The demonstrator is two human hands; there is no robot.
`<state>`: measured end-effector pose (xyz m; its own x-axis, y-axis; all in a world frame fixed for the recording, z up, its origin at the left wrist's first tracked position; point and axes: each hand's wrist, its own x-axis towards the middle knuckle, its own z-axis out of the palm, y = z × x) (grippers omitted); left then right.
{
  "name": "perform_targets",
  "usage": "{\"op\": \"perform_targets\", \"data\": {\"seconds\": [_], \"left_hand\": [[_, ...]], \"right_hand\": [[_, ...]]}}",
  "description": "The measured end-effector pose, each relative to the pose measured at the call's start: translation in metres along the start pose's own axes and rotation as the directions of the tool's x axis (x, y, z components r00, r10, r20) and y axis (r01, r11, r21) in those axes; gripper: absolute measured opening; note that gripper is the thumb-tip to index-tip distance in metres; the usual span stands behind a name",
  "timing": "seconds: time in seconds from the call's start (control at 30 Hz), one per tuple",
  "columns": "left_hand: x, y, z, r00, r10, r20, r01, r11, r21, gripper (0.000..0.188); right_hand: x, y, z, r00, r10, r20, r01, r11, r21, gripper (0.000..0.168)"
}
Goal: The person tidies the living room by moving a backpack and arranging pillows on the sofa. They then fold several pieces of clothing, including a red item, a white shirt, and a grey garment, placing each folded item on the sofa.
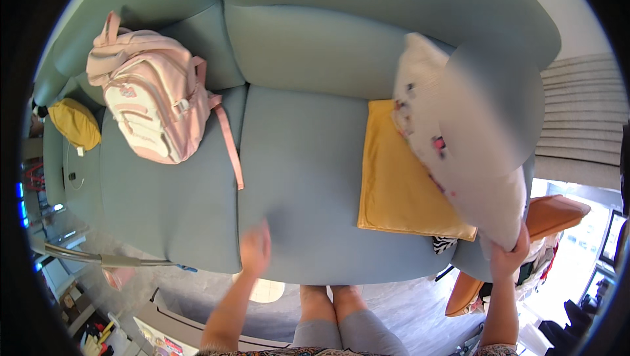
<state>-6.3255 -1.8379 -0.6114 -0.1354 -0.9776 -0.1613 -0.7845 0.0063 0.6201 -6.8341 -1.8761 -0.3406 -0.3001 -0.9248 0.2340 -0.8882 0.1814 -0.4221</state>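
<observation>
My right hand (511, 252) grips the lower corner of a white pillow (472, 193) with small dark and pink printed figures. The pillow stands tilted at the right end of the grey-green sofa (305, 159), over a yellow square cushion (398, 179) that lies flat on the seat. A blurred round patch hides the pillow's upper right part. Black-and-white striped fabric (444, 244) peeks out below the yellow cushion. My left hand (256, 250) is motion-blurred and holds nothing; it hovers by the front of the middle seat, near the seam.
A pink and white backpack (157, 100) rests on the left seat, one strap (229, 144) trailing across the seam. Farther left are another yellow cushion (76, 123) and a white cable (69, 161). A metal pole (98, 256) juts in at lower left. An orange-brown padded piece (556, 215) and clothes stand at right.
</observation>
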Motion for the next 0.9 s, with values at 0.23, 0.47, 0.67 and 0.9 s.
{"op": "perform_targets", "data": {"seconds": [0.23,0.47,0.67,0.9], "left_hand": [[0.026,0.110,0.132,0.913,0.340,0.224,-0.386,0.898,0.212,0.045],[-0.111,0.169,0.080,0.847,-0.209,0.488,0.411,0.841,-0.352,0.022],[0.004,0.142,-0.164,0.949,-0.305,0.083,0.140,0.169,-0.976,0.075],[0.065,0.170,-0.187,0.788,-0.576,-0.220,0.439,0.775,-0.454,0.087]], "right_hand": [[-0.010,-0.034,-0.023,0.958,0.257,-0.129,-0.211,0.932,0.296,0.042],[-0.026,-0.074,-0.037,0.973,-0.084,0.213,-0.123,0.591,0.797,0.032],[-0.056,-0.162,0.026,0.683,-0.499,0.533,-0.049,0.697,0.716,0.060],[-0.022,-0.029,0.138,0.916,0.164,0.366,-0.319,0.851,0.418,0.066]]}}
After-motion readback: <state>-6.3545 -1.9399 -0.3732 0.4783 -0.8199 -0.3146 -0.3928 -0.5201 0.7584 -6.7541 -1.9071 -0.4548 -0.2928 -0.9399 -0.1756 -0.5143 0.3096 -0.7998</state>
